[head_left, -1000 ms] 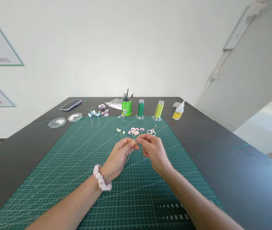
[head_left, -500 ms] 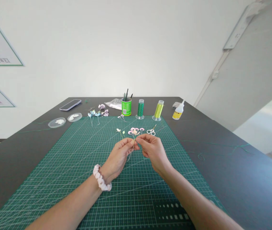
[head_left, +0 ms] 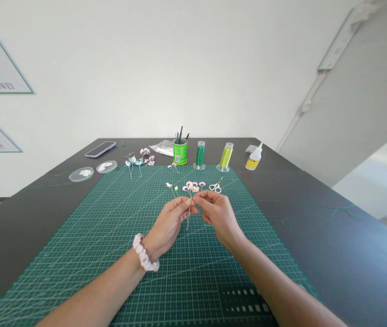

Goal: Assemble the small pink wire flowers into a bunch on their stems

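My left hand (head_left: 169,222), with a pale pink scrunchie (head_left: 144,255) on its wrist, pinches the thin stem of a pale peach artificial flower (head_left: 193,188). Loose stem ends (head_left: 188,222) hang below the fingers. My right hand (head_left: 216,212) is closed in a pinch against the same stem, at the left fingertips; whatever lies between its fingers is too small to make out. Just beyond the hands are several pink flower pieces (head_left: 202,184) and a leaf sprig (head_left: 169,185) on the green cutting mat (head_left: 118,227). White-handled scissors (head_left: 215,187) lie right of them.
A green can of pens (head_left: 180,154), a dark green thread spool (head_left: 200,155), a yellow-green spool (head_left: 226,157) and a glue bottle (head_left: 253,159) stand behind. Leftward are blue flowers (head_left: 134,162), two shallow dishes (head_left: 81,175) and a phone (head_left: 100,149). Loose green thread (head_left: 336,208) trails at right.
The hanging stem ends have swung to a more upright position below my left hand, and the peach flower has turned slightly. Both hands stay in nearly the same place.
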Tool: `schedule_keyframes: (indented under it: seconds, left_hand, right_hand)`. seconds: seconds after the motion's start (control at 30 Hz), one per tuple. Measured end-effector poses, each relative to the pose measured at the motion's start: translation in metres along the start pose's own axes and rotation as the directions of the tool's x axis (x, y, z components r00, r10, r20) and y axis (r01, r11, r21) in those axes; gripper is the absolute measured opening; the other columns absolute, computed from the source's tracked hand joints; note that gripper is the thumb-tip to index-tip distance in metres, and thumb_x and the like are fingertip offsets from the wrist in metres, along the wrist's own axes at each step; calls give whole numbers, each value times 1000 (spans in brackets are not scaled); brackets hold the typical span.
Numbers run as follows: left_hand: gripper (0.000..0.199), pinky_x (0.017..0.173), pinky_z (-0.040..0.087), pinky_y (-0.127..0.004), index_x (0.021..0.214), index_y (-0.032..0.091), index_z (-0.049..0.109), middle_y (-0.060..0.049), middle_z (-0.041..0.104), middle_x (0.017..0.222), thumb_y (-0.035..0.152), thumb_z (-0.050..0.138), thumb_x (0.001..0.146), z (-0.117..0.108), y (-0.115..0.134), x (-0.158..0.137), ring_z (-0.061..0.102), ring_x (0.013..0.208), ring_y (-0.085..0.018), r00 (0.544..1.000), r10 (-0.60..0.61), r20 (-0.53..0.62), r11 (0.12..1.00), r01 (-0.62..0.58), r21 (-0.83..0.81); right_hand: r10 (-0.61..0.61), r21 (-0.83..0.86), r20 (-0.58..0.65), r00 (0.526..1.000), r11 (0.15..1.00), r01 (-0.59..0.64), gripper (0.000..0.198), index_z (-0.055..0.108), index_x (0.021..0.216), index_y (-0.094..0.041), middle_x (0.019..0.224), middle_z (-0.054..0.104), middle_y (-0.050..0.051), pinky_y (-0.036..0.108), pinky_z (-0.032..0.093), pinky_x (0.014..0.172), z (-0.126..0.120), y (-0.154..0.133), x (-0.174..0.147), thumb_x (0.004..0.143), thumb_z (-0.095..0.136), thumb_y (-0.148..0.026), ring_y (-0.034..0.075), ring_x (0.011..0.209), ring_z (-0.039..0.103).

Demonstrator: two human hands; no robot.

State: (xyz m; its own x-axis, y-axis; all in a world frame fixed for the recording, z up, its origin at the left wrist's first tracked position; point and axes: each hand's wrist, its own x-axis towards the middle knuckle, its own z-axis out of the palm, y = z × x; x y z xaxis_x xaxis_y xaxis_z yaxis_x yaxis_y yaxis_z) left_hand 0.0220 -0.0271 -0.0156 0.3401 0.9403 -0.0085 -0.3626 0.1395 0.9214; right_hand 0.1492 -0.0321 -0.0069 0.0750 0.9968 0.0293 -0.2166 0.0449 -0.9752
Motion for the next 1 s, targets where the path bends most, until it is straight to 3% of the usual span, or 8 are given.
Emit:
schedule_keyframes:
  seconds: [1.0]
  left_hand:
    - [21, 79, 41, -30, 64, 16, 65, -1, 61, 66, 33, 71, 75, 1, 0, 0, 53, 71, -14, 1000, -22, 9, 998, 22, -54]
  right_hand:
    - [-6, -35, -5, 1000, 999, 5, 21, 65, 63, -16, 47, 55, -4, 20, 18, 34, 0, -2, -1, 63, 71, -37, 4, 35, 28]
